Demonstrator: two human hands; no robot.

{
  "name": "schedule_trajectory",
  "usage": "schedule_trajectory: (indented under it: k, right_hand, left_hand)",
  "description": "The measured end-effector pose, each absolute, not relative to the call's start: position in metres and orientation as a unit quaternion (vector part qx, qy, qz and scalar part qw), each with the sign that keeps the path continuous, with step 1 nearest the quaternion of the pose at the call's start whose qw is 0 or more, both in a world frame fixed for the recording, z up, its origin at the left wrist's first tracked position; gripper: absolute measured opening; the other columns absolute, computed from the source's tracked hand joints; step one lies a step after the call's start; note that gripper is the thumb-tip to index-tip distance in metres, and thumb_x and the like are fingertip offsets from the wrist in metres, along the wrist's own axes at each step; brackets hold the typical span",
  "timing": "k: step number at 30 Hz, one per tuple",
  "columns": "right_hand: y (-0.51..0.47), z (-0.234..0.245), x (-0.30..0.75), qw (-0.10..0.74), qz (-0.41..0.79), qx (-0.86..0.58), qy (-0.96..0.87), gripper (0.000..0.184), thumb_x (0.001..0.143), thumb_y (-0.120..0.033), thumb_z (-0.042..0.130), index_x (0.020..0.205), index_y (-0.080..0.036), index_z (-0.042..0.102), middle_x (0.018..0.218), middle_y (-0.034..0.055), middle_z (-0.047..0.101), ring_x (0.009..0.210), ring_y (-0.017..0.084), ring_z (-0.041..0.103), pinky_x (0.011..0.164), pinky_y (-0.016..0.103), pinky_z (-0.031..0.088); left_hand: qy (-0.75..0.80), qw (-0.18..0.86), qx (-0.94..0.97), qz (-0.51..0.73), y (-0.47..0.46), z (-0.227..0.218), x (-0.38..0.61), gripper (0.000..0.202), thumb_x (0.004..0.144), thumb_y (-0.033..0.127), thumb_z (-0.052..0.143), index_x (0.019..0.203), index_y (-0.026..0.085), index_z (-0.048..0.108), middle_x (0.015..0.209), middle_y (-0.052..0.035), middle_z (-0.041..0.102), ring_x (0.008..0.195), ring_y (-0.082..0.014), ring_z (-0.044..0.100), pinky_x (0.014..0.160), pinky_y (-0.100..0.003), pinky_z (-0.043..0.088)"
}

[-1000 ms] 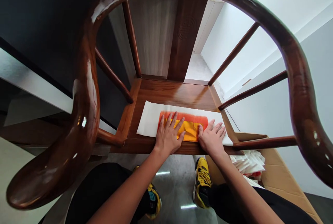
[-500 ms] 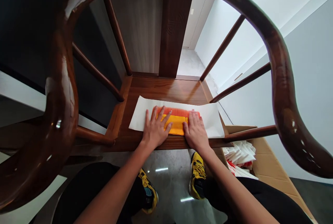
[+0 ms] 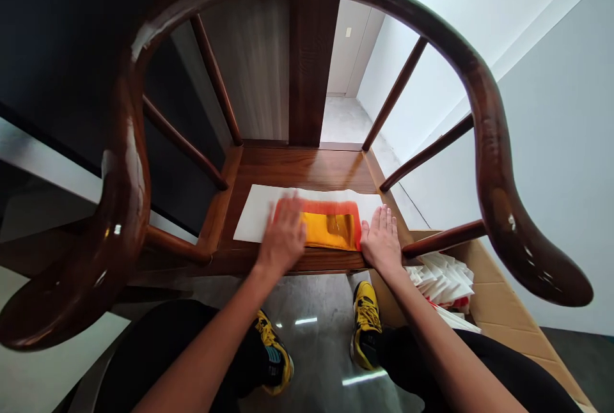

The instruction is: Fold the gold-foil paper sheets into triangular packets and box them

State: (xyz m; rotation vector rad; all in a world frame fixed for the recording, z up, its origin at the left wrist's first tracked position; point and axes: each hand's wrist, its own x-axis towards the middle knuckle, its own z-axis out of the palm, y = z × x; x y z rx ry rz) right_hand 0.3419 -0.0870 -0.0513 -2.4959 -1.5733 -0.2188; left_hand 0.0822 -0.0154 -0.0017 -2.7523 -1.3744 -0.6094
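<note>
A white paper sheet (image 3: pixel 254 224) lies across the wooden chair seat (image 3: pixel 297 170), with an orange-red patch (image 3: pixel 330 208) and a yellow piece (image 3: pixel 326 231) on it. The yellow piece carries a shiny gold mark (image 3: pixel 339 226). My left hand (image 3: pixel 283 237) is motion-blurred, open and palm-down over the sheet's left part, next to the yellow piece. My right hand (image 3: pixel 381 240) rests flat beside the orange-red patch, fingers spread, on the sheet's right end and the seat's front edge.
The seat belongs to a dark glossy horseshoe-backed wooden armchair (image 3: pixel 489 144) with thin spindles. A cardboard box (image 3: pixel 499 307) holding white paper packets (image 3: pixel 441 282) stands at the lower right. Yellow sneakers (image 3: pixel 367 327) stand on the polished floor below.
My left hand has moved off the yellow piece toward the left, uncovering more of it. The sheet's right end looks shorter, and the view has shifted slightly.
</note>
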Motion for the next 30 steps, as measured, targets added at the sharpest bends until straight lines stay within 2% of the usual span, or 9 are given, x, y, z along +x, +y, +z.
schedule_trajectory:
  k: [2, 5, 10, 12, 14, 17, 24, 27, 30]
  right_hand:
    - [-0.085, -0.051, 0.339, 0.087, -0.071, -0.839, -0.533, 0.071, 0.108, -0.037, 0.021, 0.16, 0.011, 0.028, 0.17, 0.031, 0.027, 0.161, 0.034, 0.026, 0.13, 0.05, 0.022]
    - [-0.087, -0.048, 0.339, 0.091, -0.07, -0.842, -0.526, 0.073, 0.108, -0.038, 0.022, 0.159, 0.013, 0.026, 0.169, 0.034, 0.025, 0.16, 0.037, 0.024, 0.129, 0.053, 0.023]
    - [-0.088, -0.033, 0.349, 0.112, -0.042, -0.875, -0.469, 0.083, 0.104, -0.057, 0.036, 0.155, 0.008, 0.036, 0.158, 0.0338, 0.04, 0.143, 0.045, 0.039, 0.118, 0.058, 0.034]
    - [-0.085, -0.025, 0.352, 0.109, -0.028, -0.885, -0.452, 0.082, 0.101, -0.06, 0.044, 0.152, 0.004, 0.041, 0.146, 0.032, 0.048, 0.131, 0.045, 0.045, 0.111, 0.059, 0.038]
    - [-0.081, -0.017, 0.352, 0.099, -0.016, -0.891, -0.442, 0.08, 0.1, -0.059, 0.049, 0.15, 0.003, 0.042, 0.139, 0.0319, 0.05, 0.126, 0.045, 0.048, 0.106, 0.058, 0.041]
    - [-0.076, -0.006, 0.347, 0.085, 0.001, -0.896, -0.437, 0.076, 0.098, -0.053, 0.056, 0.149, 0.002, 0.041, 0.135, 0.0324, 0.051, 0.124, 0.045, 0.051, 0.102, 0.054, 0.044]
    - [-0.071, 0.011, 0.344, 0.046, 0.039, -0.924, -0.379, 0.068, 0.094, -0.059, 0.062, 0.136, -0.006, 0.053, 0.136, 0.0306, 0.053, 0.129, 0.047, 0.051, 0.1, 0.056, 0.047]
    - [-0.069, 0.012, 0.35, 0.077, 0.066, -0.924, -0.368, 0.075, 0.088, -0.06, 0.07, 0.137, -0.006, 0.051, 0.135, 0.0313, 0.053, 0.125, 0.047, 0.057, 0.099, 0.053, 0.049]
    - [-0.067, 0.012, 0.356, 0.131, 0.082, -0.917, -0.367, 0.086, 0.079, -0.054, 0.081, 0.14, -0.004, 0.046, 0.134, 0.0329, 0.053, 0.113, 0.042, 0.066, 0.096, 0.048, 0.051]
  left_hand:
    - [-0.319, -0.033, -0.931, -0.175, -0.04, -0.004, 0.112, 0.059, 0.109, 0.037, 0.041, 0.167, 0.027, 0.032, 0.176, -0.0032, 0.024, 0.164, -0.0263, 0.02, 0.134, -0.05, 0.022]
    - [-0.289, -0.055, -0.943, -0.157, -0.053, -0.011, 0.124, 0.057, 0.109, 0.04, 0.041, 0.165, 0.037, 0.034, 0.173, -0.0006, 0.032, 0.161, -0.0263, 0.03, 0.133, -0.055, 0.023]
    - [-0.515, -0.039, -0.842, -0.154, -0.017, -0.02, 0.055, 0.058, 0.108, 0.037, 0.035, 0.165, 0.023, 0.039, 0.173, -0.0128, 0.03, 0.161, -0.0367, 0.025, 0.13, -0.065, 0.016]
    - [-0.636, -0.008, -0.752, -0.176, -0.004, -0.019, 0.024, 0.067, 0.107, 0.044, 0.038, 0.164, 0.008, 0.037, 0.172, -0.0244, 0.029, 0.159, -0.0432, 0.026, 0.127, -0.067, 0.021]
    - [-0.701, -0.006, -0.689, -0.184, 0.001, -0.014, 0.005, 0.077, 0.104, 0.05, 0.044, 0.163, 0.001, 0.033, 0.168, -0.0295, 0.032, 0.154, -0.0477, 0.031, 0.123, -0.068, 0.027]
    - [-0.725, -0.064, -0.663, -0.174, 0.0, -0.004, -0.003, 0.087, 0.096, 0.057, 0.059, 0.162, 0.005, 0.035, 0.161, -0.0266, 0.041, 0.145, -0.05, 0.039, 0.117, -0.068, 0.034]
    - [-0.69, -0.241, -0.633, -0.256, 0.01, 0.01, -0.004, 0.075, 0.079, 0.034, 0.082, 0.145, 0.016, 0.051, 0.136, -0.0144, 0.063, 0.116, -0.0295, 0.066, 0.105, -0.045, 0.052]
    - [-0.69, -0.287, -0.609, -0.266, 0.015, 0.012, -0.007, 0.067, 0.075, 0.031, 0.084, 0.136, 0.016, 0.058, 0.127, -0.0122, 0.069, 0.104, -0.0269, 0.07, 0.092, -0.04, 0.056]
    - [-0.669, -0.299, -0.629, -0.259, 0.018, 0.016, -0.011, 0.041, 0.079, 0.03, 0.079, 0.117, 0.019, 0.068, 0.108, -0.0078, 0.075, 0.092, -0.0261, 0.072, 0.085, -0.037, 0.056]
